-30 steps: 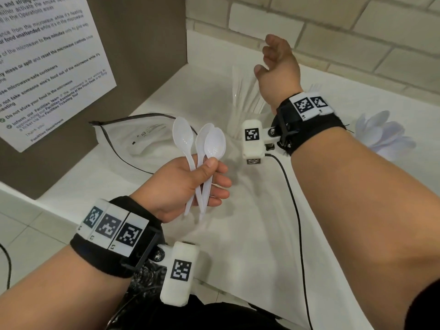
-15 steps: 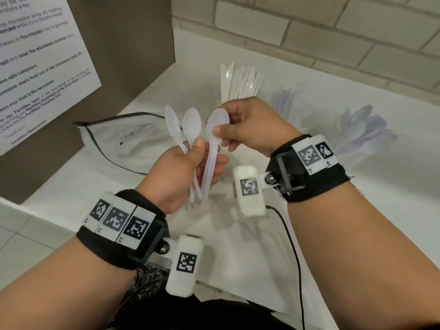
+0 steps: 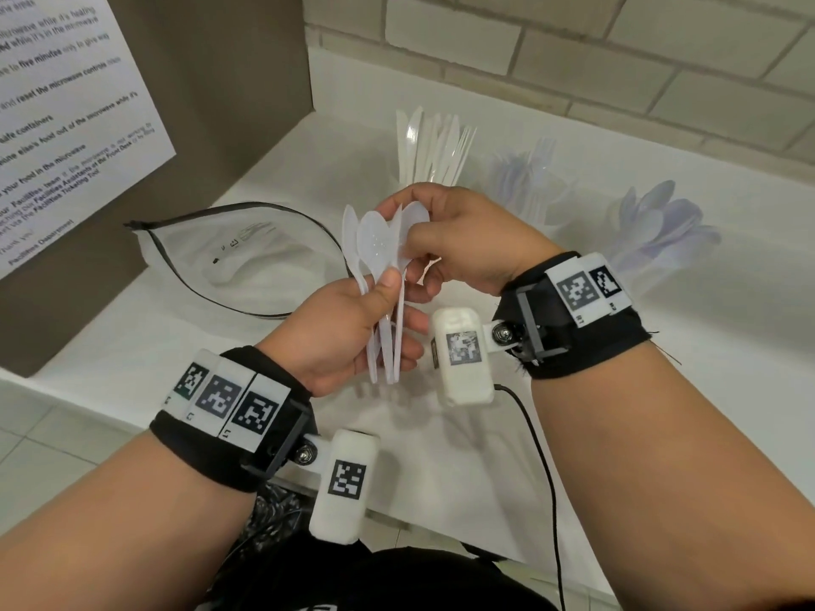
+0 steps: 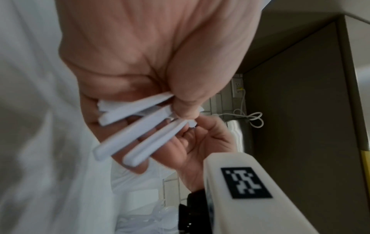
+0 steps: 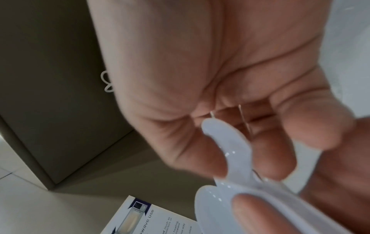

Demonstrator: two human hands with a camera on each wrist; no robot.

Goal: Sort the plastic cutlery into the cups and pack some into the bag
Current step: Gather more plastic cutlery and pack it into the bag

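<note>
Three white plastic spoons stand bowls-up above the counter, their handles gripped by my left hand. My right hand pinches the bowls from the right, fingers curled round them. An open clear zip bag with a black zipper rim lies flat on the counter to the left. Behind my hands stand clear cups of knives, forks and spoons, the last two blurred.
The white counter meets a brick wall at the back and a brown panel with a printed notice on the left. A black cable trails from the right wrist camera across the counter.
My right hand came back from the cups at the rear to the spoons held by my left hand and now pinches their bowls. The spoons have drawn closer together.
</note>
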